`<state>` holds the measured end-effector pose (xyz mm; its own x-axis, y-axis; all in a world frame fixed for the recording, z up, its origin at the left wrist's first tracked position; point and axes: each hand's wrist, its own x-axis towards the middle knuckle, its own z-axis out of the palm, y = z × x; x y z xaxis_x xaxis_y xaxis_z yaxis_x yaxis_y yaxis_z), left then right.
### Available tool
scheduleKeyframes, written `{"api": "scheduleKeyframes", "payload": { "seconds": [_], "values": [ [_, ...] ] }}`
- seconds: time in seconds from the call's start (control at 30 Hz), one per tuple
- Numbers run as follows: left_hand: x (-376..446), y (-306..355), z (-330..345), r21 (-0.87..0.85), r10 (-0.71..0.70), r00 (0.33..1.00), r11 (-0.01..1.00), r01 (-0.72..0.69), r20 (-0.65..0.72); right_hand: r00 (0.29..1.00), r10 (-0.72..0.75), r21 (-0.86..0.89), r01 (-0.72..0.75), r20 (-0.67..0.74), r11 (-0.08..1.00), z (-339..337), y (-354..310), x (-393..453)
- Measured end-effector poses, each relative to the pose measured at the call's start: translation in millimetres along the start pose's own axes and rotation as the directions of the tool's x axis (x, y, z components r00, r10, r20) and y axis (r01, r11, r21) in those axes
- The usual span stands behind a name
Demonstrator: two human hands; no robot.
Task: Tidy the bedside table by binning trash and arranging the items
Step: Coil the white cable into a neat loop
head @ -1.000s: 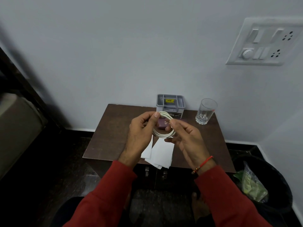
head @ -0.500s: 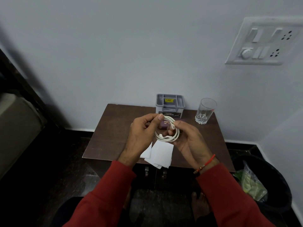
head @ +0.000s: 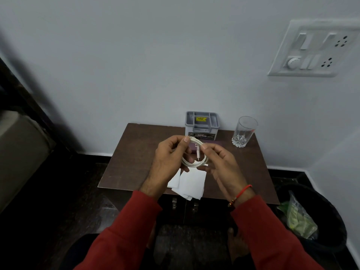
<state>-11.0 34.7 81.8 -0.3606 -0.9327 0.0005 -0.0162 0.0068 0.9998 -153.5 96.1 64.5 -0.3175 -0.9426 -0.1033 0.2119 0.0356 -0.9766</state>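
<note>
While both hands grip coiled cable [head: 194,162] | brown table [head: 136,162] against grey wall [head: 136,65]

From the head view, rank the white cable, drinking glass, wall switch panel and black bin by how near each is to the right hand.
1. White cable: pinched by the right hand itself.
2. Drinking glass: on the table's back right corner.
3. Black bin: on the floor, right of the table.
4. Wall switch panel: high on the wall, upper right.
</note>
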Motion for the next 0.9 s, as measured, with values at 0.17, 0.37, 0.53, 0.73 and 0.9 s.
{"api": "scheduleKeyframes", "payload": {
  "seconds": [0.17,0.37,0.53,0.73,0.9],
  "values": [
    [-1,3,-1,-0.025,-0.062,0.996,0.998,0.064,0.062,1.000,0.000,0.112,0.001,-0.007,0.994,-1,-4,-1],
    [1,-3,0,0.054,-0.127,0.984,0.991,0.121,0.124,0.998,0.056,0.185,-0.059,0.025,0.981,-4,-6,0],
    [3,-4,2,0.110,-0.094,0.992,0.990,0.084,0.089,0.996,0.026,0.144,-0.038,0.080,0.989,-5,-6,-1],
    [1,-6,0,0.282,-0.026,0.997,0.959,0.006,0.066,0.999,0.037,0.057,-0.038,0.019,0.998,-8,-7,1],
    [-2,-7,3,0.274,-0.027,0.995,0.962,-0.001,0.097,0.995,0.103,0.030,-0.103,0.007,0.994,-11,-7,4]
  ]
}}
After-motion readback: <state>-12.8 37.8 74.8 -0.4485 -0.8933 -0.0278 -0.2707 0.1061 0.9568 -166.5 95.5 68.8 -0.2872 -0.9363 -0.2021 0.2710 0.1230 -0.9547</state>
